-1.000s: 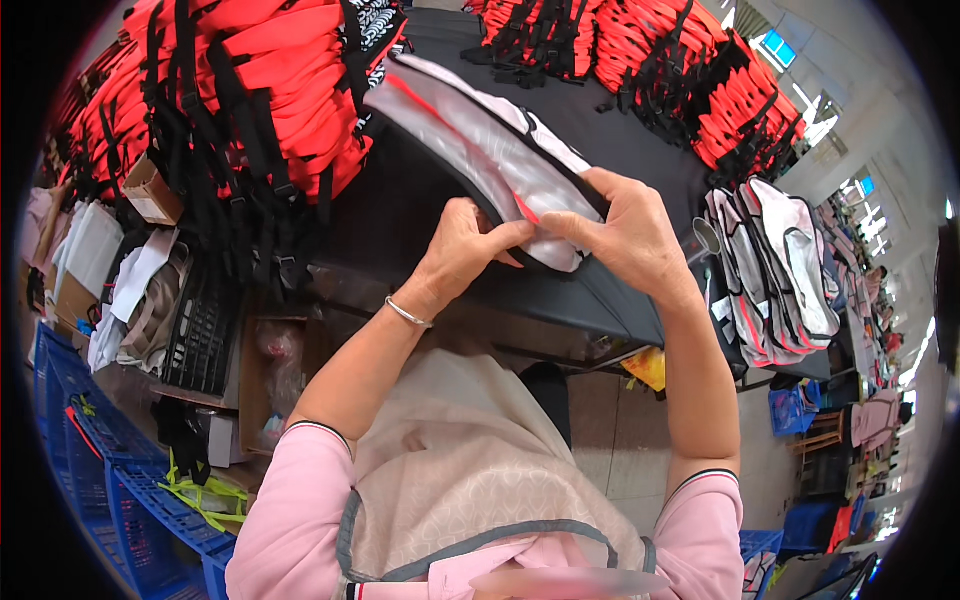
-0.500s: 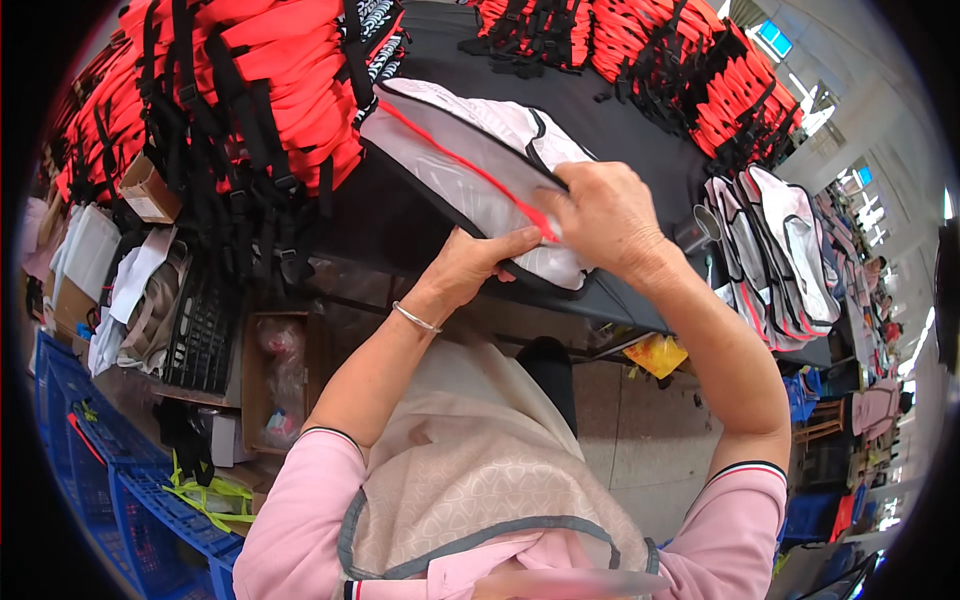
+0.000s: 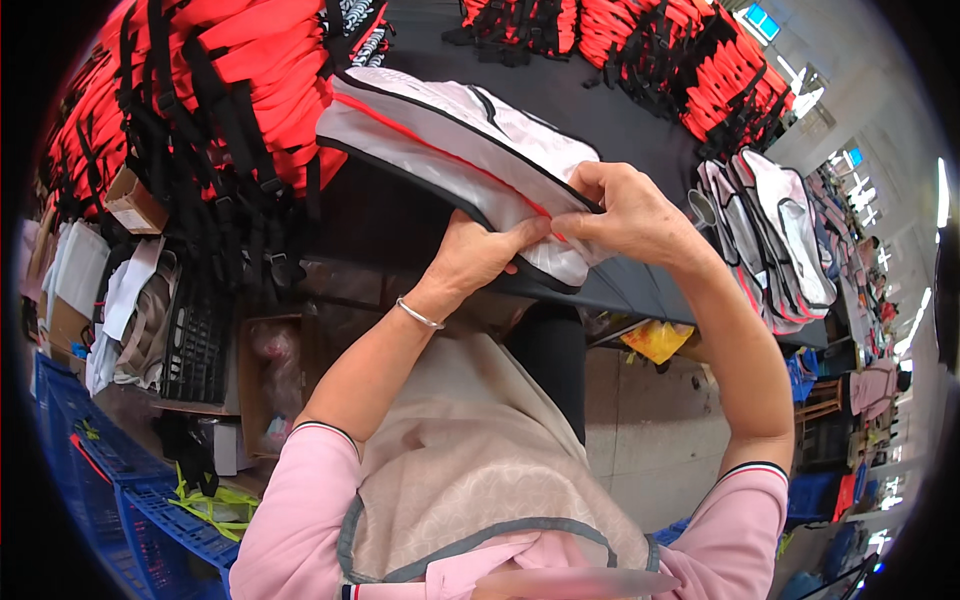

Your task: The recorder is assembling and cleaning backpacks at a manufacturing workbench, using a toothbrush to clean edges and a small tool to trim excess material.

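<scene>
from here, l hand (image 3: 475, 252) pinches the near edge of the white pc (image 3: 505, 145), r hand (image 3: 635, 215) has thumb + fingers closed on its rt end, by the red strip (image 3: 382, 118). best keep the strip flat, thumbs close, tension even. pc's over the front of the blk table (image 3: 640, 120); orange-red stacks (image 3: 275, 85) w/ straps (image 3: 212, 80) far left, pale floor (image 3: 640, 420) below.

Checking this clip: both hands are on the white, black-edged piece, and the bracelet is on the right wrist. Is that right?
Not quite: the head view shows the bracelet on the left wrist, not the right. The rest stands: the left hand and right hand are both on the white, black-edged piece.
</scene>
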Demonstrator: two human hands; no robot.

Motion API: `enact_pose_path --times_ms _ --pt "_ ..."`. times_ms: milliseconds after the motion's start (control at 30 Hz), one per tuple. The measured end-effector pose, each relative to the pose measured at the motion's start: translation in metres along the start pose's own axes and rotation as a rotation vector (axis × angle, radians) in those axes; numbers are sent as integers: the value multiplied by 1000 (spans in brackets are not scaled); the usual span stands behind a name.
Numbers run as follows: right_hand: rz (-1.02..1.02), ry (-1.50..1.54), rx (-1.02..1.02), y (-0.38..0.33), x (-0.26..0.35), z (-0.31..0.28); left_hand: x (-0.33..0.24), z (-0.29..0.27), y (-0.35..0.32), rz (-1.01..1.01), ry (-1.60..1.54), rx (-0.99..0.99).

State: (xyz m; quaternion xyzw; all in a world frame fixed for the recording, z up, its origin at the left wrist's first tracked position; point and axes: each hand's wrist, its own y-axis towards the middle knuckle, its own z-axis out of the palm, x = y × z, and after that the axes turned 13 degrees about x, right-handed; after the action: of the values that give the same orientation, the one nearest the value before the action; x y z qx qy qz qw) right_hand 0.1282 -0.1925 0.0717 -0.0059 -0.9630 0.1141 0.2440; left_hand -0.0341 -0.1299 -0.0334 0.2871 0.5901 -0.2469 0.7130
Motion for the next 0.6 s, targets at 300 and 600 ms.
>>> enact_pose_path --times_ms 300,600 --pt "-210 -258 -625 41 -64 2 17 -15 41 336 489 26" --pt "59 17 -555 43 -132 -26 90 -100 -40 -339 287 -188"
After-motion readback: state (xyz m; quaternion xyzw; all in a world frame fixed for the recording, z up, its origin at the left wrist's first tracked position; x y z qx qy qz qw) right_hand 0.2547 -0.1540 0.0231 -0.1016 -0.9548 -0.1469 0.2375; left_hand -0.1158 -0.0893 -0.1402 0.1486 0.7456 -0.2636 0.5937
